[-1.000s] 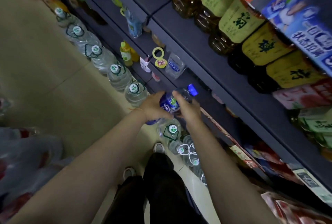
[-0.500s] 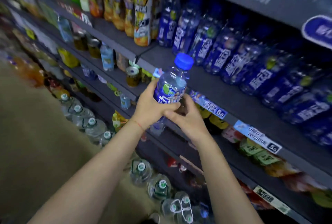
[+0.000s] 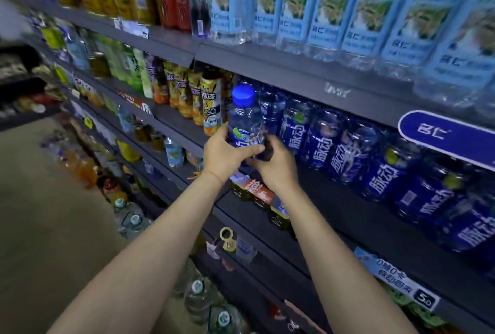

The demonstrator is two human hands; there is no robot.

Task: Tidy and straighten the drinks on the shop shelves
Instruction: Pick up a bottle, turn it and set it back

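A blue-capped drink bottle [image 3: 245, 119] with a dark blue label stands upright at the left end of a row of matching blue bottles [image 3: 348, 151] on the middle shelf [image 3: 361, 215]. My left hand [image 3: 223, 155] grips its lower body from the left, thumb across the label. My right hand [image 3: 277, 165] curls round its base from the right. Whether the bottle's base touches the shelf is hidden by my hands.
Yellow tea bottles [image 3: 203, 103] stand just left of the held bottle. Pale blue water bottles [image 3: 334, 17] fill the shelf above. Price tags [image 3: 396, 282] line the shelf edges. Large water jugs [image 3: 134, 221] sit on the floor below.
Both hands lifted the bottle from near the floor jugs up to the middle shelf. It now sits closer to the row of matching blue bottles.
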